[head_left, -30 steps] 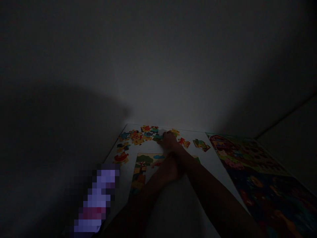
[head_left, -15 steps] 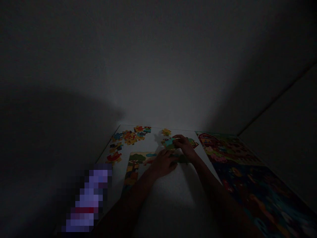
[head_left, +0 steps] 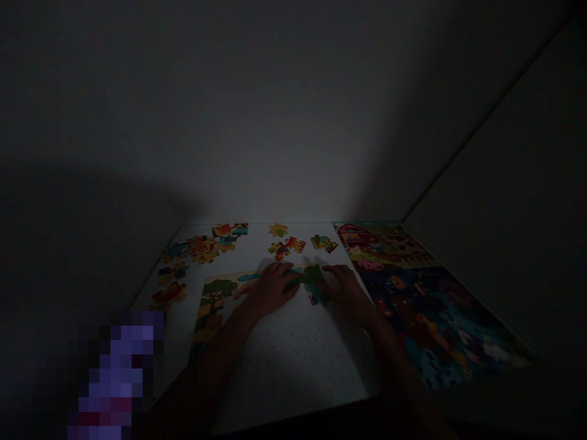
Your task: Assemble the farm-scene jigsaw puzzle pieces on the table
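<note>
Both hands, left hand (head_left: pixel 271 288) and right hand (head_left: pixel 343 286), pinch a green puzzle piece (head_left: pixel 313 282) against the partly assembled puzzle (head_left: pixel 215 299), seemingly mid-fit, needing careful alignment

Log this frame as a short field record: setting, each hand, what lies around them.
setting: dim room, white table against a wall
left hand: flat on the part-built puzzle, fingers at a green piece
right hand: touching the same green piece from the other side
grip: too dark to tell whether either hand pinches it
loose pieces: scattered along the far edge
picture sheet: lies to the right
</note>
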A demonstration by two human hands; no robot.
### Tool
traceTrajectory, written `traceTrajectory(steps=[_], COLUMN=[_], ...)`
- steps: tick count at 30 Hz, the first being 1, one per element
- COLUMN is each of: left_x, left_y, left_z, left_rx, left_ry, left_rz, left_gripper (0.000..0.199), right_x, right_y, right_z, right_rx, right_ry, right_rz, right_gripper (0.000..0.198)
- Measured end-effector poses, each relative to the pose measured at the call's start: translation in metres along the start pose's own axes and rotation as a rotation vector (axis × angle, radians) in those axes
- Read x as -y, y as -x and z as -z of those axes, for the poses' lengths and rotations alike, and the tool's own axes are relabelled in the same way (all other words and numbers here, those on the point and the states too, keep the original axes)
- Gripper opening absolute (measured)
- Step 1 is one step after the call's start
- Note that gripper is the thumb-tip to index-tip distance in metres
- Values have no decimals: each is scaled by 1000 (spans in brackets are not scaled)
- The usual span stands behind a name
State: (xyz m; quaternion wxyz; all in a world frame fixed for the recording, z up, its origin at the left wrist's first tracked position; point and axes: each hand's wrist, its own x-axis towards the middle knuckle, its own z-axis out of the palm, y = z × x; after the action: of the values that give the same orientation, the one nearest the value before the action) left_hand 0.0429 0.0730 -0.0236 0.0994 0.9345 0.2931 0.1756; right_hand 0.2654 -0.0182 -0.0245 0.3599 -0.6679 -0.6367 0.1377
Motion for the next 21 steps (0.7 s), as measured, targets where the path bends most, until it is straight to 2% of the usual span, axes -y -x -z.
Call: traceTrajectory(steps=[2,5,8,13,17,21], left_x=[1,2,2,4,3,-1], left_y=[0,-1,-1,-1,-1,-1], left_z=[-1,-2,-3,-4,-4,-1], left_rx=[3,8,3,-16,-9,-28], left_ry=[-1,-11,-24,-16,-2,27], left_rz=[-1,-6,-10,-14,-5,9], left_gripper=[31,31,31,30,29,30], right_x=[-2,-4,-6,-19,-27,-15], right_y=[16,32,36,32,28,24], right_z=[-8,-20,-27,-35,-41,-39], right_rx=[-9,-54,-96,-143,-104,-76], right_ry=[69,157,201,263,263,204], right_rz=[6,1,13,44,-58,-212], right_gripper=[51,50,48,58,59,52])
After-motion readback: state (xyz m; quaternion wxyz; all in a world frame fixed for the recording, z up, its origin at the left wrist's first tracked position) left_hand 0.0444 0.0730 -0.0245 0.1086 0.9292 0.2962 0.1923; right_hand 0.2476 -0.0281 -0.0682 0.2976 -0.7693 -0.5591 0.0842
